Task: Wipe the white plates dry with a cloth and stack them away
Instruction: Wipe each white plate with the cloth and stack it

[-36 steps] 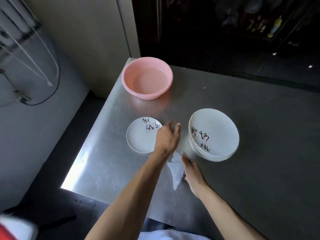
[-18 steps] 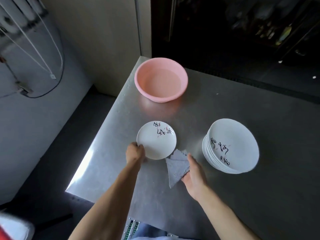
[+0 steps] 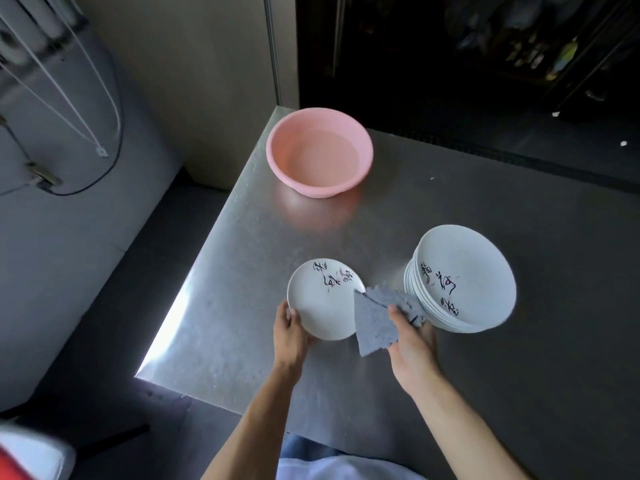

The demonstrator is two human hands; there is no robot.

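Note:
A small white plate (image 3: 320, 299) with black brush writing is tilted up off the steel table, and my left hand (image 3: 289, 329) grips its near-left rim. My right hand (image 3: 412, 336) holds a grey-blue cloth (image 3: 375, 318), whose folded corner lies over the plate's right edge. Just to the right stands a stack of several white plates (image 3: 464, 282) with the same writing, touching or nearly touching the cloth.
A pink plastic basin (image 3: 320, 152) holding water stands at the far left corner of the steel table (image 3: 502, 209). The table's left edge and near-left corner drop off to a dark floor. A grey wall with cables is at the left.
My left hand went from reaching over the plate to gripping its near rim and lifting it. My right hand picked the cloth off the table and brought it against the plate.

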